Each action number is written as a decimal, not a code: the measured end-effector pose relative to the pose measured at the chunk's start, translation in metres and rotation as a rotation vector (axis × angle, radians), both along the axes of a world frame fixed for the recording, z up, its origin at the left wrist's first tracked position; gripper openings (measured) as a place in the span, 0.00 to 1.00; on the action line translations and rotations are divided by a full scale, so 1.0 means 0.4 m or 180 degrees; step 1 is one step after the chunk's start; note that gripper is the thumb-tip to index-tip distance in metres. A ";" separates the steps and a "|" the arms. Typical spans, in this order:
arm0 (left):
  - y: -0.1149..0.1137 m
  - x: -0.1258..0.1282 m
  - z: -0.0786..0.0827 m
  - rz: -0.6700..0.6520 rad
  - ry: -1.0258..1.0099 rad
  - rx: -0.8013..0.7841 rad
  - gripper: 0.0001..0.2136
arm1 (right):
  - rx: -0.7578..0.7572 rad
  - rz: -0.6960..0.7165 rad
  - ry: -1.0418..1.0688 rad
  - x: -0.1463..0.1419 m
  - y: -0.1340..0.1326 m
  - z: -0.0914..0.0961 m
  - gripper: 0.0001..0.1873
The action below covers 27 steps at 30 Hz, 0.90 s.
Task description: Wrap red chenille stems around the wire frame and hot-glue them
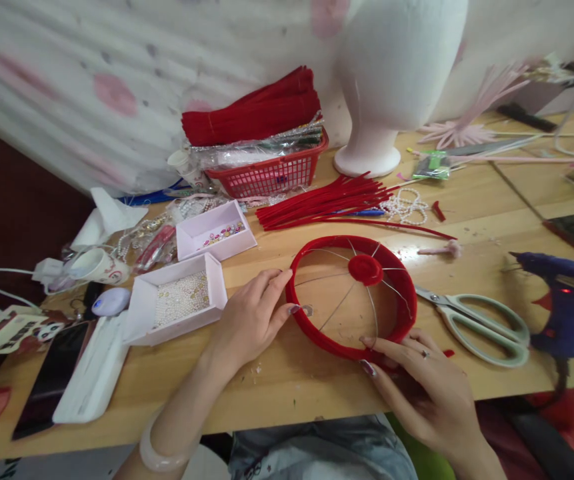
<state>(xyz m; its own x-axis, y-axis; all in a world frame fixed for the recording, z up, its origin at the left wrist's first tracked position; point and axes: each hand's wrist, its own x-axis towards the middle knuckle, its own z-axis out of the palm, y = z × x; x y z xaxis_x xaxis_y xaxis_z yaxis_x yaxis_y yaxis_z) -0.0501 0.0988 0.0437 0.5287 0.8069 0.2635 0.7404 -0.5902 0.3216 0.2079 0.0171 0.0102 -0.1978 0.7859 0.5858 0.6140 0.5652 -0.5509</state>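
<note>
A round wire frame wrapped in red fuzzy stems [401, 285] lies on the wooden table [277, 380], with thin wire spokes meeting at a red coiled disc [365, 269] off centre. My left hand [253, 319] pinches the ring's left rim between thumb and fingers. My right hand [424, 383] grips the ring's near rim, fingers curled over it. Both hands are closed on the frame.
Mint-handled scissors [481, 325] and a blue glue gun [567, 303] lie to the right. Loose red stems [331, 200], a red basket [271, 175], two white boxes of beads [179, 301] and a white foam head stand [381, 87] sit behind. A phone [49, 381] lies at left.
</note>
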 end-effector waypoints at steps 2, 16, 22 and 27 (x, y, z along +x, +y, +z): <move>0.004 0.003 -0.002 0.0010 0.0018 0.0040 0.20 | -0.0001 0.0014 -0.0037 0.001 0.000 -0.001 0.13; 0.010 0.001 -0.008 0.0064 -0.0025 -0.0093 0.19 | -0.0042 0.0032 -0.0056 0.002 -0.001 -0.001 0.17; 0.015 0.004 -0.005 0.0128 -0.0128 -0.0221 0.18 | 0.0025 0.0046 -0.0063 0.000 0.004 0.005 0.16; 0.022 0.015 -0.001 0.0176 -0.0091 -0.0165 0.18 | 0.0052 0.0091 -0.0103 0.005 0.001 0.003 0.17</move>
